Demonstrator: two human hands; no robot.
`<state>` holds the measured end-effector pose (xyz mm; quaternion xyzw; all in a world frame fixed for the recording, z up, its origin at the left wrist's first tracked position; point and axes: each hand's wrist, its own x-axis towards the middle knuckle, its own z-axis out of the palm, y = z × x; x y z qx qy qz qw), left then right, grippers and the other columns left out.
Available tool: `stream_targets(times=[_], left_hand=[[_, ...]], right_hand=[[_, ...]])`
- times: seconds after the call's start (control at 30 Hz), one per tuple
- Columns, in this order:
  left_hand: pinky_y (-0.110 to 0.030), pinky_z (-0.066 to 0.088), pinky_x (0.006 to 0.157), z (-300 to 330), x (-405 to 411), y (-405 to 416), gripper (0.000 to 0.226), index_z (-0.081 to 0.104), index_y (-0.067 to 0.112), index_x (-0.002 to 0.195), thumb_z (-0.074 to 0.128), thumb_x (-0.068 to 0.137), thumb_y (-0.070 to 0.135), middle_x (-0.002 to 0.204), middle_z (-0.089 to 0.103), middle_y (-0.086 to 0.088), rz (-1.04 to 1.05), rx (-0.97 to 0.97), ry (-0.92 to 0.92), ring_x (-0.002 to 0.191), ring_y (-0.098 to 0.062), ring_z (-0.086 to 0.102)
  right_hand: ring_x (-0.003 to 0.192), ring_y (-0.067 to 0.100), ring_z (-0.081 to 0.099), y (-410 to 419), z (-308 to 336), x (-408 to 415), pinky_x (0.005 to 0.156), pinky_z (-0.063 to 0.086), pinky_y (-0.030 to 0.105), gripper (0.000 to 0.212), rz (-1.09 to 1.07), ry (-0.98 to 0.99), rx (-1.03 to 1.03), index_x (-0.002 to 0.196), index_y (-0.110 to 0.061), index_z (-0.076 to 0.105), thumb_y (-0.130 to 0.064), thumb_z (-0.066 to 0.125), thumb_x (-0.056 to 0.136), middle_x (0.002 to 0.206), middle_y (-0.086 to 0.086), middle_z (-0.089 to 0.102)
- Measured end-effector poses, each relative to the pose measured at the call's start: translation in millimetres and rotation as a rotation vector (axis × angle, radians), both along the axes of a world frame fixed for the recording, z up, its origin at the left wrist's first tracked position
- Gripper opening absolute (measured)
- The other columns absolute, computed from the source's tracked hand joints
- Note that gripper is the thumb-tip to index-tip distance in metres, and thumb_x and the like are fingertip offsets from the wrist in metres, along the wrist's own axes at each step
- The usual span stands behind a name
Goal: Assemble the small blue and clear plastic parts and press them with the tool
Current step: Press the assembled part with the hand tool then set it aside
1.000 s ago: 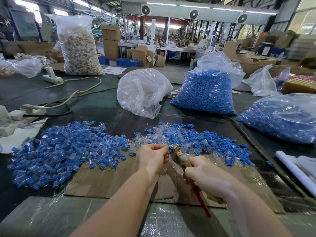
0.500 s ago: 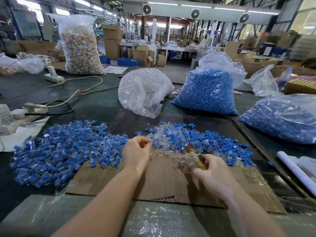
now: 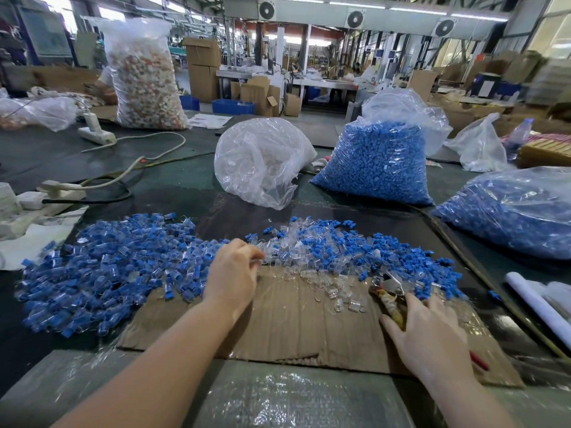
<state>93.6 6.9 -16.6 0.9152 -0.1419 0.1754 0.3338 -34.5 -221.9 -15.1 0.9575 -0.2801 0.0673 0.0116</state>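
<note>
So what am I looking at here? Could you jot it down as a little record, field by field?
left hand: fingers curled, reaching into the loose parts, grip not clear
right hand: resting on the tool
tool: lying on the cardboard
pile at left: blue and clear pieces mixed
behind: clear bag, bags of blue parts

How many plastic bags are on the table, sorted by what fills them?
Bags of blue parts: 2
Bag of clear parts: 1
Bag of orange and white pieces: 1
Bags with unclear contents: 2
Total: 6
</note>
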Motion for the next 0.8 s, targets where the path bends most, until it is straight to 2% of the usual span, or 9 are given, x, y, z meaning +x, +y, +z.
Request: stream_targets(times=[0.1,0.2,0.37,0.5,0.67,0.8], left_hand=[[-0.017,0.033,0.092,-7,-8,-26,0.029,0.06,0.014,0.121,0.054,0.093,0.014,0.112,0.059,-0.001,-0.105,0.011,0.053,0.102,-0.012,0.048],[-0.02,0.029,0.096,-15,-11,-41,0.038,0.047,0.016,0.134,0.048,0.096,0.021,0.121,0.052,-0.001,-0.085,0.041,0.095,0.111,-0.013,0.04],[-0.021,0.032,0.091,-24,-16,-46,0.024,0.057,0.019,0.118,0.05,0.095,0.019,0.113,0.05,0.0,-0.076,-0.003,0.135,0.104,-0.013,0.039],[-0.018,0.033,0.083,-28,-19,-45,0.019,0.061,0.022,0.111,0.052,0.094,0.019,0.104,0.054,0.003,-0.096,-0.029,0.117,0.101,-0.013,0.043],[-0.023,0.043,0.088,-25,-21,-41,0.02,0.061,0.022,0.11,0.057,0.091,0.019,0.102,0.058,0.006,-0.125,-0.085,0.138,0.098,-0.01,0.05],[-0.025,0.045,0.09,-24,-21,-39,0.017,0.061,0.021,0.106,0.059,0.09,0.019,0.1,0.057,0.007,-0.125,-0.124,0.177,0.098,-0.01,0.051]], right_hand=[[0.125,0.021,0.042,-1,1,1,0.1,0.039,0.035,0.065,-0.008,0.009,-0.01,0.135,-0.026,0.04,-0.068,0.032,0.087,0.134,0.003,0.046],[0.122,0.021,0.044,-4,6,3,0.1,0.037,0.037,0.056,-0.009,-0.069,0.031,0.127,-0.026,0.05,-0.062,0.03,0.091,0.129,0.002,0.051],[0.111,0.018,0.048,-9,14,17,0.094,0.038,0.037,0.03,0.054,-0.218,0.089,0.119,-0.026,0.057,-0.039,0.048,0.094,0.114,-0.003,0.056],[0.111,0.019,0.048,-4,19,39,0.096,0.034,0.04,0.024,0.108,-0.245,0.139,0.114,-0.026,0.061,-0.033,0.053,0.093,0.112,-0.003,0.058],[0.109,0.021,0.048,6,20,71,0.091,0.032,0.041,0.023,0.026,-0.144,0.103,0.103,-0.027,0.065,-0.043,0.053,0.091,0.109,-0.002,0.058],[0.114,0.025,0.045,12,17,87,0.098,0.029,0.049,0.035,-0.087,0.006,0.053,0.107,-0.021,0.058,-0.051,0.051,0.089,0.113,0.001,0.058]])
